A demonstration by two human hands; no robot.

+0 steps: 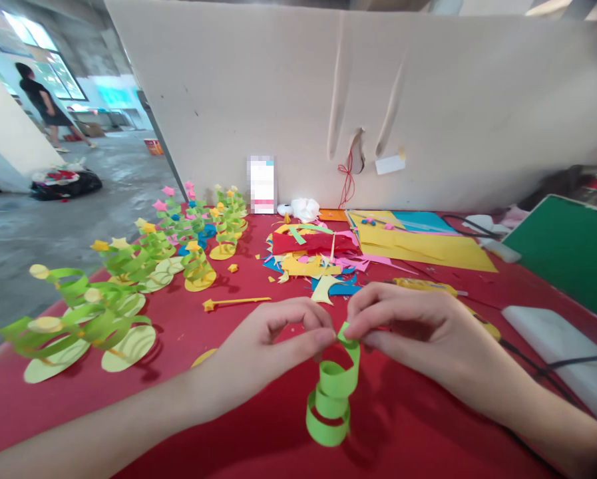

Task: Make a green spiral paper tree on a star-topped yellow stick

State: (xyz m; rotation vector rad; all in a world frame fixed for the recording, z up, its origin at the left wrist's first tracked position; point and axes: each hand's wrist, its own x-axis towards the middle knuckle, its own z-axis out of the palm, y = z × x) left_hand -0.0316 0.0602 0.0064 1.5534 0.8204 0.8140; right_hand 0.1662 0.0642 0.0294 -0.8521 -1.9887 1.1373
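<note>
A bright green paper strip curled into a spiral (332,402) hangs upright above the red tabletop, its coils widening toward the bottom. My right hand (410,326) pinches the upper end of the strip between thumb and fingers. From the other side, the closed thumb and fingertips of my left hand (288,339) meet the same end; the exact grip there is partly hidden. Left of my hands lies a thin yellow paper strip with a folded star (208,305) at its end. Part of a yellow paper disc (204,358) shows behind my left wrist.
Several finished green spirals (73,319) topped with stars stand on pale bases at left. Paper scraps (308,263) and yellow sheets (428,249) lie behind my hands. A yellow glue gun (422,286), cables and a white slab (558,339) are at right. A person (41,100) walks far behind.
</note>
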